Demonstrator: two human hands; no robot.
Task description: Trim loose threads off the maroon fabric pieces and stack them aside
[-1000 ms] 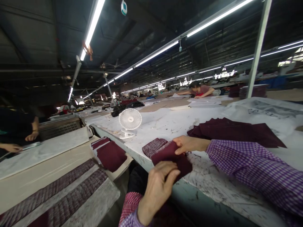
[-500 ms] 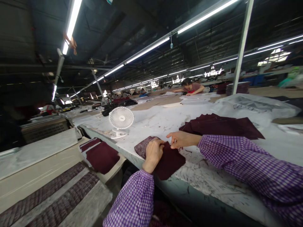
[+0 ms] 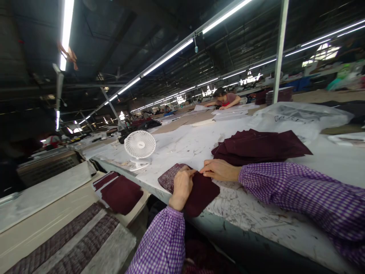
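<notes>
Head view: I see my left hand (image 3: pixel 181 185) pinching the top edge of a maroon fabric piece (image 3: pixel 201 192) lying at the table's (image 3: pixel 256 213) near edge. My right hand (image 3: pixel 219 170) presses flat fingers together just beside it. A maroon stack (image 3: pixel 256 146) sits farther in.

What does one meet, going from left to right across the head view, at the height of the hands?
Maroon pieces on the lower bench → white fan → left hand → right hand → stack of maroon cut pieces → clear plastic bag.
</notes>
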